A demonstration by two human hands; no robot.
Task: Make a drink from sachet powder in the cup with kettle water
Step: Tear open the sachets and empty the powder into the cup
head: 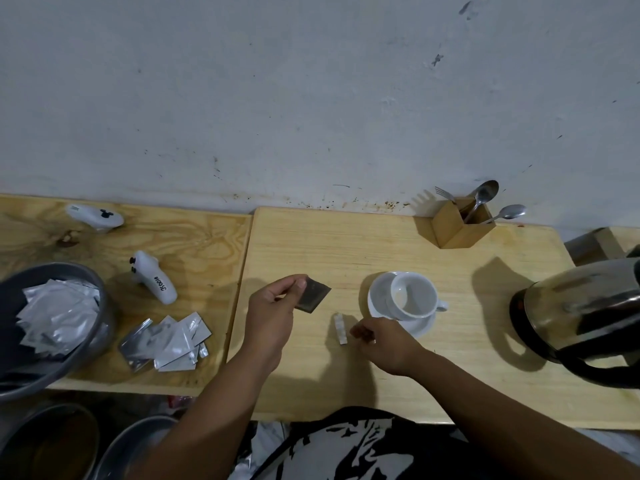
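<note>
Far left: grey bowl of silver packets at the tabletop edge, w/ a loose pile of packets just beside it and two white controllers behind.

Left hand is up over the middle of the tabletop, fingers pinched shut on the sachet. Sachet is held by its left corner, flat square face toward the camera, free side sticking out to the right toward the cup. Can't tell if it's fully open.

Right hand is low, near the tabletop, fingers closed on a small dark scrap, prob. a torn bit. Just left of it lies a small white strip.

Cup sits on its saucer, mouth tipped a bit toward the person, looks empty, handle to the right. It lies right of the sachet, apart from it w/ bare wood between. Left hand has the powder, so the pour looks like a short move rightward; right hand is nearer the cup but busy.

Kettle is far right, near the front-right edge, well apart from the cup. Spoon holder stands at the back by the wall. Open room all around the cup.
</note>
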